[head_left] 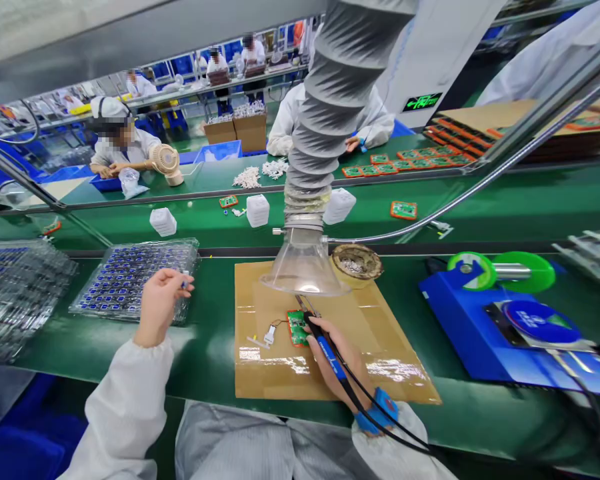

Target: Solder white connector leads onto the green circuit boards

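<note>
My left hand (161, 299) pinches a small blue-and-silver component (185, 284) over the right edge of a clear plastic tray (130, 277) filled with rows of similar blue parts. In my right hand (343, 363) is a black-and-blue soldering iron (329, 355), trailing two black cables, its metal tip pointing away from me. Beneath the iron's front end lies a green circuit board (297, 327) with an orange edge, partly covered by my fingers. Thin wires run from the board to a small white connector piece (269, 335) on its left. Both rest on a taped cardboard sheet (265, 377).
A clear fume hood (304, 267) on a grey hose hangs low over the cardboard. Behind it sits a round dish (357, 261) of solder bits. A blue solder feeder (473, 333) stands right, stacked trays (17, 287) left. Co-workers sit across the green conveyor (305, 233).
</note>
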Motion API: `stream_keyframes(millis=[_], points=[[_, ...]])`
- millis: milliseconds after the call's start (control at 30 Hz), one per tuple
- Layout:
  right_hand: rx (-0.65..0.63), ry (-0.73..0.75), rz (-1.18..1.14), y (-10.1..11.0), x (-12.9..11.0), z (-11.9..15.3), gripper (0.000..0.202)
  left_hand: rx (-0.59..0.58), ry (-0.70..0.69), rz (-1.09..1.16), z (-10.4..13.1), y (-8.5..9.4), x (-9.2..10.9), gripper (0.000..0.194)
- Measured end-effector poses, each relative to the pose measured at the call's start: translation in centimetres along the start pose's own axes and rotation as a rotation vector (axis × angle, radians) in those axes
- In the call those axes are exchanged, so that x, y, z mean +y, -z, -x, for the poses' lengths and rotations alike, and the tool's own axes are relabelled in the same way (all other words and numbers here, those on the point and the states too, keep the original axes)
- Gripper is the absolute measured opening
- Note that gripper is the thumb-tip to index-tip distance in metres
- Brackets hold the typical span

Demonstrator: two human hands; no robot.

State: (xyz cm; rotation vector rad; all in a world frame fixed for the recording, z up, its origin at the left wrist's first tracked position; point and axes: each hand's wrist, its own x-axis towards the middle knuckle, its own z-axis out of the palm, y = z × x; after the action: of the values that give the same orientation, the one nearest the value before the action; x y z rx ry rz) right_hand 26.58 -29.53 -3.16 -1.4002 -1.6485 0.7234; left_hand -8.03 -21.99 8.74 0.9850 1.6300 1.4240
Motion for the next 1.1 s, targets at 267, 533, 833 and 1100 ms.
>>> stream_keyframes(millis=[267,533,833,1100], points=[[0.016,-0.004,0.010,-0.1,0.2,0.2,0.039,-0.511,0.379,-0.041,5.7,-7.1,-3.2,0.039],[0.063,-0.015,-0.009,0.2,-0.3,0.3,0.037,-0.676,0.253,-0.153,8.7,-10.1,-4.9,0.032],[0.129,-0.184,-0.467,0.3,-4.5,0.2,0.036,-0.751,0.137,-0.254,11.1,-12.0,-3.9,0.030],[0.155,-0.198,-0.609,-0.3,-4.7,0.1,0.030,-0.798,0.103,-0.220,11.7,-12.4,-3.8,0.027]])
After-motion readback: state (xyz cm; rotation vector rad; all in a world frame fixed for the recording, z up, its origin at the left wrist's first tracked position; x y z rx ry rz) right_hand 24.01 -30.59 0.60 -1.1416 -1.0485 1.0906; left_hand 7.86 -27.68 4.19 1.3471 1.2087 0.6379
